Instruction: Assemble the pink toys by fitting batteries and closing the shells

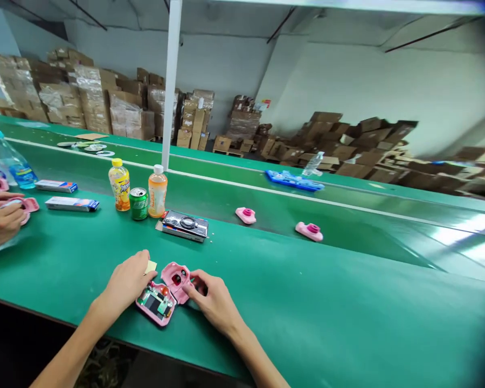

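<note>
A pink toy camera lies opened in two halves on the green table. Its lower half (157,307) rests face up, showing a circuit board and an orange-red round part. The other half is a pink shell (177,281) with round openings, tilted up and gripped at its right edge by my right hand (214,299), thumb in front and fingers behind. My left hand (127,280) is closed at the upper left of the lower half, with a small pale yellow piece (151,267) between thumb and fingers. Its fingertips are partly hidden.
Beyond my hands stand a yellow bottle (120,186), a green can (139,203), an orange bottle (157,192) and a box with a black device (186,223). Pink cameras (309,231) lie on the conveyor belt (359,229). A co-worker's hands (2,221) work at left.
</note>
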The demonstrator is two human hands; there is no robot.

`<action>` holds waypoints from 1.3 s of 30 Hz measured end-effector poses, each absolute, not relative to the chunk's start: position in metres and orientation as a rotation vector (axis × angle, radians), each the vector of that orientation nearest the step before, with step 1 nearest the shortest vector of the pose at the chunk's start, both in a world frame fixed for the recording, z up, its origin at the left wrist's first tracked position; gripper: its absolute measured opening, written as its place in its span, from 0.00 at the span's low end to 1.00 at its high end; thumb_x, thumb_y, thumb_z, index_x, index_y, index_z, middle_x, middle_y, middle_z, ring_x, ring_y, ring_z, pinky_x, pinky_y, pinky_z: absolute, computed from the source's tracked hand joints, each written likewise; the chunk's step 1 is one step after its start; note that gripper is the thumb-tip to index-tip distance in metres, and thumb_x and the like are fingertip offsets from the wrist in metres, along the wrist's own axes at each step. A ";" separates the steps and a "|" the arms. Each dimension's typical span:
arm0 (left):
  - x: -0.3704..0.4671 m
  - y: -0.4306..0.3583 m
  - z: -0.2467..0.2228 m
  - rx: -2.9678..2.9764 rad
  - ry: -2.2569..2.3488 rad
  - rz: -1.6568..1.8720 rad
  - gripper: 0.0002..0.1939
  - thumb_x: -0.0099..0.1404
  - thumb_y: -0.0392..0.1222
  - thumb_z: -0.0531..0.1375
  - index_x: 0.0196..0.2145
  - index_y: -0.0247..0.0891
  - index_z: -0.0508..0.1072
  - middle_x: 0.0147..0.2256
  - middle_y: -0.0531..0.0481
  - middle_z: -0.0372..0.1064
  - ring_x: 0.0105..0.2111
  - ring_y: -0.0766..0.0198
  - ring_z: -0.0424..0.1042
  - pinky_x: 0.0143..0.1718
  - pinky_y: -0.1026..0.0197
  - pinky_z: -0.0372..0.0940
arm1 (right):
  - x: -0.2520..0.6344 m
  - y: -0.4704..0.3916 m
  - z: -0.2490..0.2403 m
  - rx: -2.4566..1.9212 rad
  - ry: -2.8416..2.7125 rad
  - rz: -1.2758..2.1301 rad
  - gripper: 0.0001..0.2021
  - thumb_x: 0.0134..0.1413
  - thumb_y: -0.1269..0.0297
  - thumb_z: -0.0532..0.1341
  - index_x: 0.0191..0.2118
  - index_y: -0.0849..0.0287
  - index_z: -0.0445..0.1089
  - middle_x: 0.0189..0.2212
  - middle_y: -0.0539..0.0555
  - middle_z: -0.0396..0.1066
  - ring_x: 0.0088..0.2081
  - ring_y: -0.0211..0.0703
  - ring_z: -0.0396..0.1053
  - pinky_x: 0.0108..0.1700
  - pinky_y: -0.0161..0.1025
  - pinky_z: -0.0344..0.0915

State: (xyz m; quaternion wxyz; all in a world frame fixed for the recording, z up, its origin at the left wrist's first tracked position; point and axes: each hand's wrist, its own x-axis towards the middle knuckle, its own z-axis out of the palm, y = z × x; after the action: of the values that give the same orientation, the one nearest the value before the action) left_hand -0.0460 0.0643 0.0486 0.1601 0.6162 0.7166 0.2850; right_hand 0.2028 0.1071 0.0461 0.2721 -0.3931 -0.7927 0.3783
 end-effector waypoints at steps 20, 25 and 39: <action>-0.003 0.024 0.018 1.013 1.332 1.446 0.28 0.62 0.63 0.66 0.48 0.37 0.74 0.30 0.51 0.74 0.29 0.63 0.72 0.31 0.64 0.71 | 0.131 0.091 0.054 -0.932 -2.403 0.344 0.02 0.67 0.70 0.63 0.42 0.61 0.73 0.41 0.55 0.76 0.42 0.43 0.74 0.45 0.37 0.70; -0.011 0.023 0.009 0.959 1.384 1.409 0.31 0.59 0.64 0.68 0.50 0.38 0.74 0.40 0.46 0.79 0.31 0.62 0.75 0.32 0.65 0.73 | 0.130 0.090 0.062 -0.937 -2.561 0.164 0.05 0.71 0.67 0.59 0.43 0.61 0.71 0.40 0.54 0.73 0.40 0.43 0.72 0.41 0.37 0.70; -0.021 0.032 0.020 0.557 1.271 1.403 0.35 0.41 0.61 0.77 0.46 0.44 0.83 0.54 0.46 0.78 0.60 0.50 0.71 0.48 0.66 0.74 | 0.129 0.087 0.050 -0.433 -2.706 -0.422 0.11 0.71 0.74 0.50 0.40 0.66 0.68 0.36 0.58 0.70 0.38 0.47 0.69 0.43 0.41 0.69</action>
State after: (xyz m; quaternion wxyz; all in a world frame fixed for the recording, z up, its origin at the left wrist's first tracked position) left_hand -0.0214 0.0322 0.0204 0.5515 0.2354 0.5372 0.5931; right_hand 0.1288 0.0874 0.0505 0.1833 -0.1537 -0.9594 -0.1496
